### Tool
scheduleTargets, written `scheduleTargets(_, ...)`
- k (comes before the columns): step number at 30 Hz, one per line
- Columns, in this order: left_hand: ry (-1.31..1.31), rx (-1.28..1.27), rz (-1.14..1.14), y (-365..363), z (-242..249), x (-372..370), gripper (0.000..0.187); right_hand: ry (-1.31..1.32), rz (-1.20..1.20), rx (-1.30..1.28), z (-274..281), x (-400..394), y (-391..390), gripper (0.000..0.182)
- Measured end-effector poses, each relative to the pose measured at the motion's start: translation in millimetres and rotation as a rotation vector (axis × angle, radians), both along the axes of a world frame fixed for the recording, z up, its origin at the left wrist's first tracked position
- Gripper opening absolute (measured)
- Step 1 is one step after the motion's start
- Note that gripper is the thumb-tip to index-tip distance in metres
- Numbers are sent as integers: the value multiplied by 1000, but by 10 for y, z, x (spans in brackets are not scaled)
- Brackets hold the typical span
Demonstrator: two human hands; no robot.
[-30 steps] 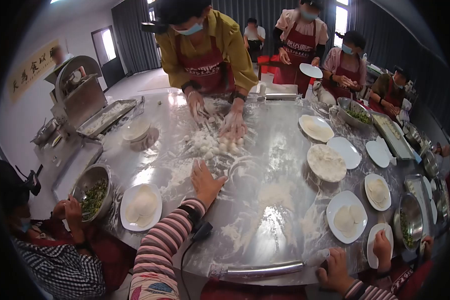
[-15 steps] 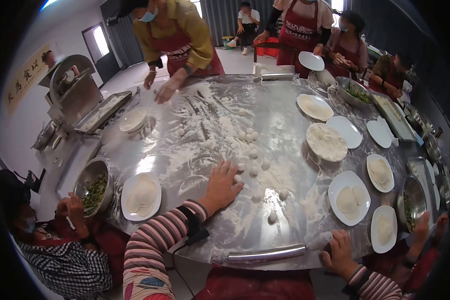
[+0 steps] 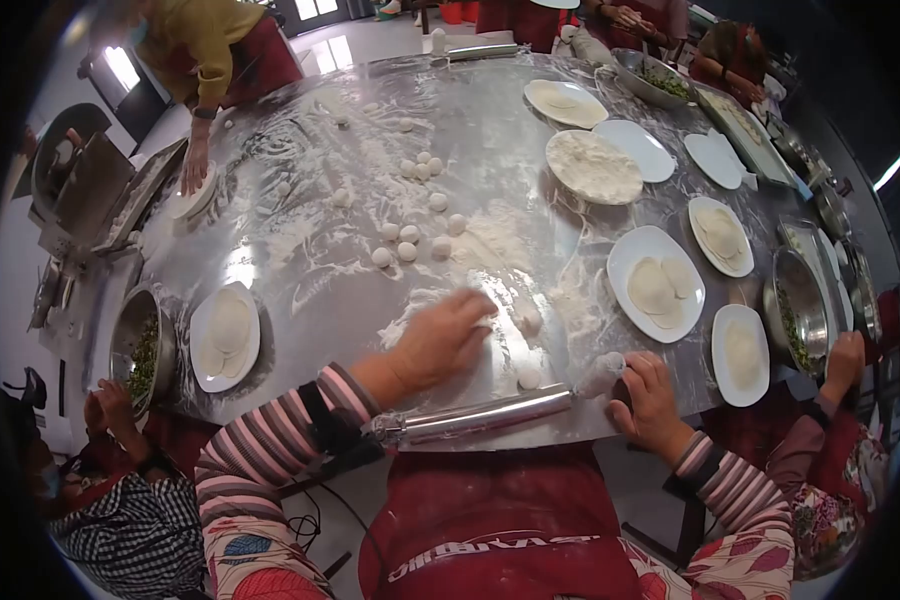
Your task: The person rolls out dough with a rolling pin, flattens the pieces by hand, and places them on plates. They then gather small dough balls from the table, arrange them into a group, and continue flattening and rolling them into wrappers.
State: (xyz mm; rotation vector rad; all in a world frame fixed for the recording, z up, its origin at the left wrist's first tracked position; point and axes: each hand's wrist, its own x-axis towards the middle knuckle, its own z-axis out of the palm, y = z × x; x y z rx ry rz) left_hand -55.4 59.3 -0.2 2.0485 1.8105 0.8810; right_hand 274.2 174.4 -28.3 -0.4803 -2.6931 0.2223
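My left hand is over the floured steel table, its fingers stretched to the right and smeared by motion. Just beyond its fingertips lies a dough ball; another dough ball sits beside the rolling pin. Along the near table edge rests the metal rolling pin, with a whitish, floury handle. My right hand has its fingers curled at the end of that handle. Farther in, several dough balls form a loose group, and more dough balls lie behind them.
Plates of flat dough wrappers stand on the right, with another plate on the left. Metal bowls of green filling stand at both sides. A floury plate is farther back. Co-workers surround the table; one hand reaches to a plate.
My view has tilted down. My left hand has lifted away from the dough balls, uncovering several, and moved nearer to the rolling pin. A co-worker in yellow now reaches onto the left plate.
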Motion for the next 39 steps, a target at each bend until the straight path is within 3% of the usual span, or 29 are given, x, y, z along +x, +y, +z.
scheduleTargets(1, -90, -197, -79, -31, 12, 83, 33, 4, 2, 12, 23, 0, 1, 41)
scheduleTargets(5, 89, 0, -345, -35, -208, 430, 38, 46, 11, 46, -10, 32, 2, 39)
scheduleTargets(11, 207, -185, -526, 129, -220, 557, 21, 84, -10, 45, -98, 94, -29, 39)
scheduleTargets(16, 156, -121, -410, -1, -260, 445, 21, 129, -24, 127, -18, 137, -85, 40)
scheduleTargets(20, -23, -82, 65, -441, -99, -81, 32, 161, -33, 124, -16, 152, -115, 40)
scheduleTargets(21, 157, 186, 108, -538, -251, -334, 26, 165, -48, 122, -34, 172, -137, 40)
scheduleTargets(22, 185, 51, 307, -677, -222, -477, 25, 189, -31, 140, -55, 183, -126, 39)
scheduleTargets(24, 237, 28, 404, -953, -131, -717, 26, 204, -36, 128, -72, 184, -124, 37)
scheduleTargets(28, 145, -94, 457, -1209, -383, -968, 25, 218, -42, 111, -64, 176, -134, 36)
scheduleTargets(39, 232, -35, 516, -1175, -390, -809, 22, 178, -51, 103, -102, 141, -124, 37)
